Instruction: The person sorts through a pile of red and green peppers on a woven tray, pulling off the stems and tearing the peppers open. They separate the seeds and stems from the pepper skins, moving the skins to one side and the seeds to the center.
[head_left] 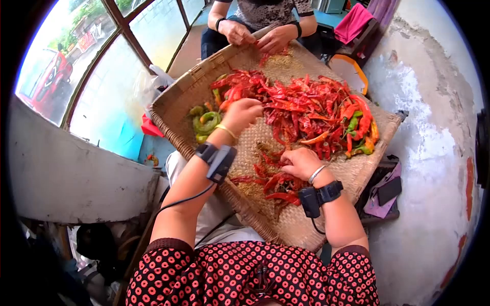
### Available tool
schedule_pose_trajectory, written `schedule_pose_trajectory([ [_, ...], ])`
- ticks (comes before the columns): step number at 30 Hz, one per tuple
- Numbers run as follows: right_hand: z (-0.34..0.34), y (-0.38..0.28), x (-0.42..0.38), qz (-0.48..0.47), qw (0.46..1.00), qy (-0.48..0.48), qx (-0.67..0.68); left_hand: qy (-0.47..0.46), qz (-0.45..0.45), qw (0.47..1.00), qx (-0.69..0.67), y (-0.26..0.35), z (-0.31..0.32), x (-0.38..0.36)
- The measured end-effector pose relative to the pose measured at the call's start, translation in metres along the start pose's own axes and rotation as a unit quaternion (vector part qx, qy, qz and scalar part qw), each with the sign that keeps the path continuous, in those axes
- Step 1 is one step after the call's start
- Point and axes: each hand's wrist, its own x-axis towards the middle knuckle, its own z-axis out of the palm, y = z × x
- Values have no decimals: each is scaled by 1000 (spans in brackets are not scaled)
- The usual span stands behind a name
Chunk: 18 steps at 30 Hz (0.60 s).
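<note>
The woven basket (240, 148) lies under both of the person's hands. The left hand (242, 117) hovers by the left end of the large heap of red peppers (293, 102), its fingers loosely bent and narrow; I can't tell whether they hold anything. That heap stretches beyond both hands and off to the right. Just left of the left hand sit curled green peppers (206, 122).

The right hand (302, 164) is lower and nearer the body, fingers curled down at the far edge of the small red pile (284, 187); its fingertips are hidden, so I can't say if they grip a pepper. Seeds (248, 192) lie left of that pile. Well beyond both hands, another person's hands (256, 40) meet over the basket's far edge, close to more scattered seeds.
</note>
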Motion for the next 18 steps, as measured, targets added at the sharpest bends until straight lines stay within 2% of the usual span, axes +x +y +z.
schedule_pose_trajectory([
  [1, -2, -5, -1, 3, 998, -32, -46, -85, 50, 992, 83, -5, 2, -1],
  [2, -1, -11, -4, 11, 997, -50, -60, -131, 121, 934, 309, -20, 7, -2],
  [3, 0, -10, -4, 12, 997, -53, -59, -166, 192, 818, 516, -23, 10, -2],
  [7, 8, -6, 3, 26, 994, 36, -97, -212, 144, 808, 530, -24, 16, -9],
  [9, 12, -1, 6, 17, 991, 94, -94, -255, 91, 773, 574, -19, 21, -11],
  [13, 23, 3, 15, 1, 982, 78, -171, -264, 92, 762, 584, -20, 20, -10],
  [15, 18, 1, 13, -2, 984, 77, -164, -264, 145, 804, 513, -20, 10, -6],
  [17, 14, 2, 11, -5, 985, 74, -154, -222, 136, 838, 479, -17, 0, -2],
  [18, 11, 5, 10, 12, 994, 86, -66, -197, 168, 855, 448, -15, -6, -1],
])
